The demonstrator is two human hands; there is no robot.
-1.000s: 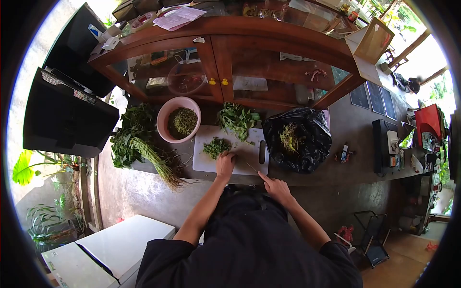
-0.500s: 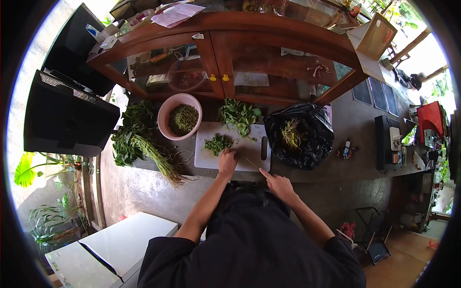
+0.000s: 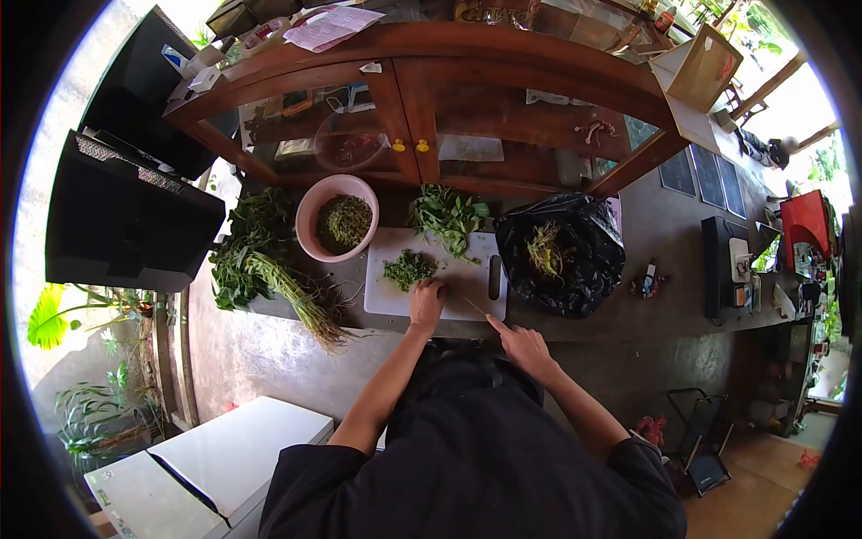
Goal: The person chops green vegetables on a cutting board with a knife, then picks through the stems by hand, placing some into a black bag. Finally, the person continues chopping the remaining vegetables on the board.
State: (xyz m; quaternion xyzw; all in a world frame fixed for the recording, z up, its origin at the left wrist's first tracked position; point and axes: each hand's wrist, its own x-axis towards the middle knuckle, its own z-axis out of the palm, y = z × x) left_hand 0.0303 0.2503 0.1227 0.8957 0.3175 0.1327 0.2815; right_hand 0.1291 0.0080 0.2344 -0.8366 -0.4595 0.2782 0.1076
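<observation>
On the white cutting board [image 3: 386, 301], a small heap of chopped greens [image 3: 410, 269] lies left of centre. My left hand [image 3: 426, 304] rests at the heap's lower right edge, fingers curled together; whatever they hold is hidden. A thin knife [image 3: 475, 304] points up and left across the board, its handle inside my closed right hand [image 3: 528, 350], index finger stretched along it. Leafy cut greens [image 3: 446, 216] lie over the board's far edge. A pink bowl [image 3: 308, 244] of chopped greens stands to the left, beside a bunch of rooted greens [image 3: 274, 274].
Right of the board sits a black plastic bag [image 3: 588, 286] with roots and trimmings inside. A wooden glass-door cabinet [image 3: 539, 49] stands behind the counter [image 3: 646, 314]. Small objects [image 3: 648, 280] lie farther right. A person [image 3: 763, 148] is in the far right background.
Hardly anything differs. Both hands and the knife keep nearly the same places; the whole view has shifted very slightly.
</observation>
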